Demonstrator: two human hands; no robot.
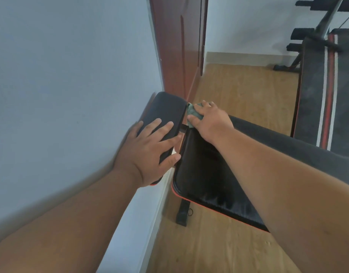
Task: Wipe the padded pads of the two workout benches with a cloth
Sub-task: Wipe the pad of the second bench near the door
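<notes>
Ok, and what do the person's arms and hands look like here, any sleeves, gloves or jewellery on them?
Both forearms are bare up to the frame edge: no sleeves show. The left hand and the right hand wear no gloves, and no rings, watch or wristbands are visible on the fingers or wrists. The image is slightly blurred, so very fine details cannot be ruled out.

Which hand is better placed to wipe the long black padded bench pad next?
Right. The right hand already grips the crumpled green cloth at the far end of the long black padded bench pad. The left hand rests with straight fingers on the small black padded pad by the wall, holding no cloth.
</notes>
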